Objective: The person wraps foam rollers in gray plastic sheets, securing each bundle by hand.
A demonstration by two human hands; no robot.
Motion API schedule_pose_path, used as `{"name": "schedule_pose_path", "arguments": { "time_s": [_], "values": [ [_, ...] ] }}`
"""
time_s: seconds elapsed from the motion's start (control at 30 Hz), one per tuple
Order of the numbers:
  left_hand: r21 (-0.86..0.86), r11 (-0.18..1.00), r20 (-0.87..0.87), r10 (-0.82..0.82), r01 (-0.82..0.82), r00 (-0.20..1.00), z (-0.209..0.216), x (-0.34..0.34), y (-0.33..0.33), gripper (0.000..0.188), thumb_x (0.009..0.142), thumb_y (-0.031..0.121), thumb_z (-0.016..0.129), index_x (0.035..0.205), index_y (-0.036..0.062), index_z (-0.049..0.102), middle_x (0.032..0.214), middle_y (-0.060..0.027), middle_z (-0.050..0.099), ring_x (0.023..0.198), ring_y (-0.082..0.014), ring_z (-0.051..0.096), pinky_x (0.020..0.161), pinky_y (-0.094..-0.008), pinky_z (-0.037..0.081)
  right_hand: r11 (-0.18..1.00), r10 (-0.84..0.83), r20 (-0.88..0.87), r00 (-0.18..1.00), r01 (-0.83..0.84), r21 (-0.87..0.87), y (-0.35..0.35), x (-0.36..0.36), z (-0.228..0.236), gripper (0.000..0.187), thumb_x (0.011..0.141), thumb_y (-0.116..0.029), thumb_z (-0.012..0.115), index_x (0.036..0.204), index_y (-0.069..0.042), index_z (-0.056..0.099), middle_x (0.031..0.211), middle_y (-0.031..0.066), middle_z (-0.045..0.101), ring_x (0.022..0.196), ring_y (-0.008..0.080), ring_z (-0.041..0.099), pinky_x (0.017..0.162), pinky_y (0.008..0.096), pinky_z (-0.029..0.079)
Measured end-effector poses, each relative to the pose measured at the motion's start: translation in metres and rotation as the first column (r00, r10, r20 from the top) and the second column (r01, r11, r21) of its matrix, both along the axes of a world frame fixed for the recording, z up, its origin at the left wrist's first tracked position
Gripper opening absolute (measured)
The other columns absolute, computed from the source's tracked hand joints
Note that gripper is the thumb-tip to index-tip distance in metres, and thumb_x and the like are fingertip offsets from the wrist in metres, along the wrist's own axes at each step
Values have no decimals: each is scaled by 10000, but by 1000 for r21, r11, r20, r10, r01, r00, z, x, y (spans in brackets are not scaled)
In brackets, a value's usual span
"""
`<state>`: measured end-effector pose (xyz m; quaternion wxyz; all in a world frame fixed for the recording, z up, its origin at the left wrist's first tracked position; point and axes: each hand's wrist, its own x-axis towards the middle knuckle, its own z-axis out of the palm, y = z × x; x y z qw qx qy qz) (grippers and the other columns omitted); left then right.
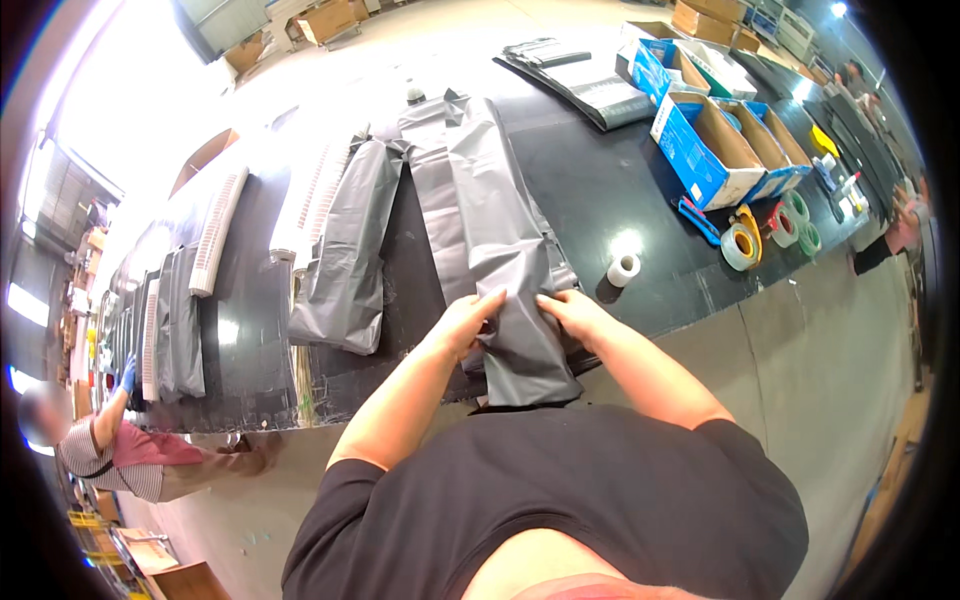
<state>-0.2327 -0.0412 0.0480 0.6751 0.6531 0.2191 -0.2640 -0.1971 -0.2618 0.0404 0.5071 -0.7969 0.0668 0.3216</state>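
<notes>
From my remote seat, I see the long grey plastic bag (503, 235) running down the middle of the frame, its lower end over the near edge of the black table (590, 190). The left hand (466, 326) grips its left side and the right hand (576, 316) its right side — each thumb on top, the other fingertips hidden from me, so I cannot tell how tightly they close. A grey-wrapped bundle (347, 255) lies left of centre. Right of the hands I make out a white roll (623, 270); farther right, a blue cutter (697, 221) and tape rolls (740, 246) — just below the blue boxes (700, 160). At the left edge, a co-worker (125, 450) reaches toward the table.
</notes>
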Motion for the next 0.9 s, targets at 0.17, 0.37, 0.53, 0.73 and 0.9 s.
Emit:
{"name": "schedule_pose_path", "arguments": {
  "time_s": [0.17,0.37,0.53,0.73,0.9],
  "values": [
    [-223,968,3,115,-111,993,-13,25,-17,276,899,248,683,1063,30,643,898,-55,681,750,-149,630,658,-275,496,972,-134,-140,981,157,174,12,32,-23,538,810,-361,776,1141,44,648,1015,132,707,873,225,670,768,331,522],
    [-536,839,211,247,-100,946,-28,10,-7,220,934,82,634,1138,1,617,1040,-81,694,886,-175,664,817,-321,533,987,-132,182,974,111,119,-5,25,23,468,754,-279,828,1053,34,650,964,125,688,861,199,636,773,323,506],
    [-480,850,-34,229,-217,973,-69,6,-7,382,935,278,667,1211,27,587,1107,-101,678,967,-230,671,793,-397,572,951,-88,-264,960,160,264,-29,5,-26,531,834,-419,758,1142,2,661,1096,132,688,984,224,635,853,375,491],
    [-216,922,32,335,-321,942,-42,20,-11,265,933,266,637,998,10,660,954,-127,698,833,-259,661,760,-420,541,857,-87,-503,860,322,402,-34,-21,-25,583,878,-444,708,1246,-9,589,1178,143,668,1045,266,654,893,468,521],
    [91,845,436,442,-527,784,-74,-9,41,244,864,269,633,872,36,705,751,-107,657,679,-212,606,615,-391,493,983,24,-282,959,29,182,-37,-41,-32,416,915,-419,671,1094,-44,643,766,-6,580,622,124,512,538,283,403]
  ]
}}
